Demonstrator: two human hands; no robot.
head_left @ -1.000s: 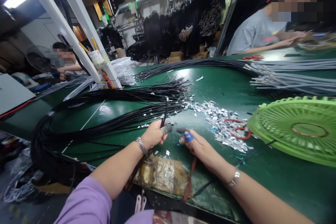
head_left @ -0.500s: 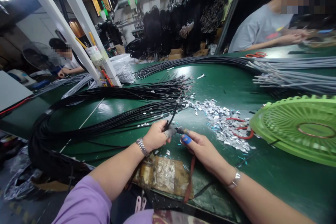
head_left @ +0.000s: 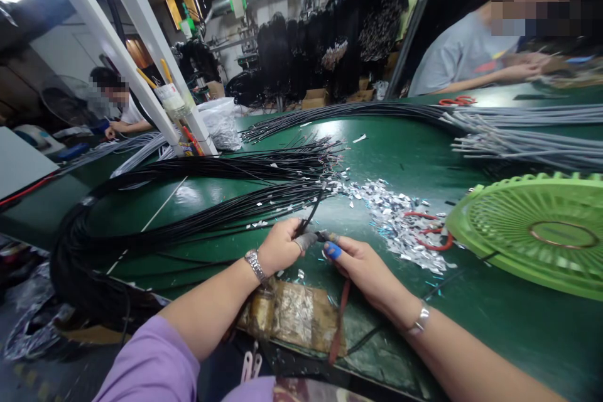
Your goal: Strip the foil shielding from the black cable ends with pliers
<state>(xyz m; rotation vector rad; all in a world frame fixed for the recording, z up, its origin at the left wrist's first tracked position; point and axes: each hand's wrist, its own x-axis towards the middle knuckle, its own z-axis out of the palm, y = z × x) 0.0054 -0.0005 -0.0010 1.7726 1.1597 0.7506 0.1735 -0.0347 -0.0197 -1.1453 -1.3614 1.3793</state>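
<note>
My left hand (head_left: 279, 246) is closed in a pinch on a thin black cable (head_left: 313, 210) that bends up and to the right from its fingers. My right hand (head_left: 358, 264), with taped fingertips, is closed too, and its fingers meet the left hand's at the cable's end. A big looped bundle of black cables (head_left: 188, 201) lies on the green table (head_left: 386, 157) just beyond my left hand. A heap of small silver foil scraps (head_left: 396, 220) lies to the right of the hands, with red-handled scissors (head_left: 431, 232) partly buried in it.
A light green fan grille (head_left: 537, 229) lies flat at the right. Grey cable bundles (head_left: 522, 135) stretch across the far right. A taped brown pad (head_left: 292, 311) sits at the near edge. White posts (head_left: 136, 44) rise at the left. Two other people sit at far tables.
My two hands have come together; the right fingers now meet the left at the cable's end. The cable, which stood upright a second ago, now leans to the right.
</note>
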